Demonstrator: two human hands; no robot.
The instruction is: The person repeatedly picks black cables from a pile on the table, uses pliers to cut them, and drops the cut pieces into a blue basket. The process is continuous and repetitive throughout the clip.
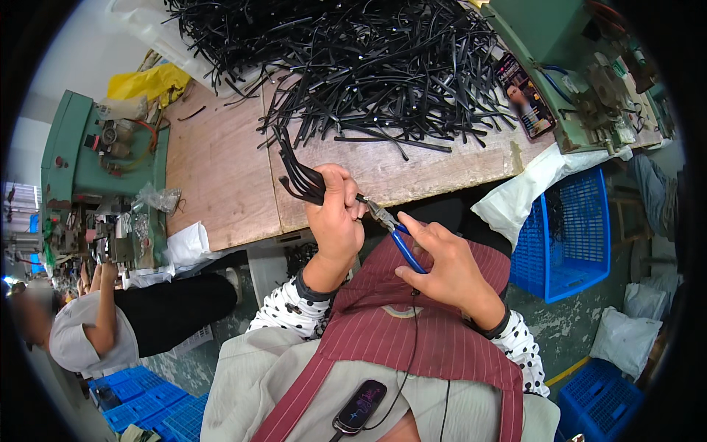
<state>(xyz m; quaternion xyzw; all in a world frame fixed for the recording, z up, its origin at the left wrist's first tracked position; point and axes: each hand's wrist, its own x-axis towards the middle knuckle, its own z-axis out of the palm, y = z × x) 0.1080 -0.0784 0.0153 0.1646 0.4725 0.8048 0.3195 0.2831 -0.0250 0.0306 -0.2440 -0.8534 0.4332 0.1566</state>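
Note:
My left hand (337,221) is closed around a small bundle of slender black curved pieces (298,175) that look like eyeglass temples. Their long ends fan out toward the pile, and short tips poke out by my fingers. Blue-handled pliers (406,250) rest in my right hand (448,269), the handles between thumb and fingers. The metal jaws meet one tip beside my left fingers; whether they are closed on it is too small to tell. Beyond my hands, a large heap of similar black temples (383,81) spreads over the wooden table (221,169).
Green machines stand at the left (74,155) and right (545,29). A phone-like printed panel (524,96) lies by the heap. Blue crates (567,258) sit on the floor at right. Another person (103,324) works at far left. A yellow bag (151,82) lies at the back left.

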